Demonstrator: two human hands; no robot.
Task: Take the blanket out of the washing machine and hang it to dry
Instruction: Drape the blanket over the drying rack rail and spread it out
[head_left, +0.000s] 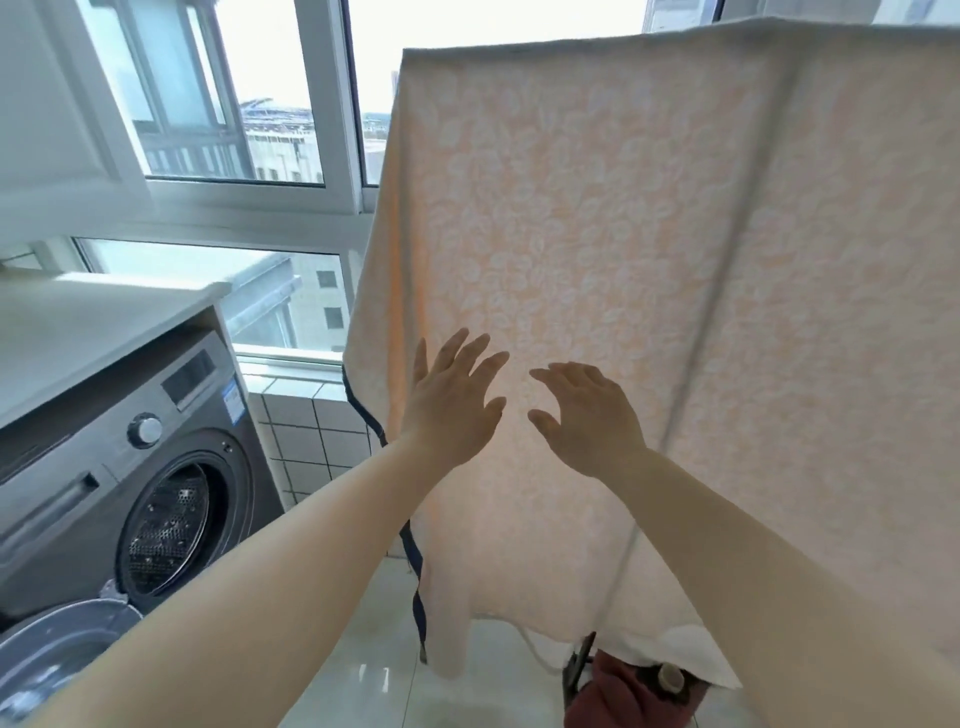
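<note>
1. Both bare forearms reach forward, side by side.
2. The left hand (451, 402) and right hand (589, 413) are spread flat, fingers apart, grasping nothing.
3. Just beyond the palms hangs the blanket (597, 218), draped high and falling toward the floor (363, 660); whether the palms touch it is unclear.
4. At left the washer (124, 467) stands under a counter (78, 332), its door (47, 654) swung open.
5. Farthest back are the windows (218, 93).

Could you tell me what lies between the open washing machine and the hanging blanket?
In the head view, only a low white-tiled wall under the window stands between the washing machine and the blanket; nothing else sits there.
</note>
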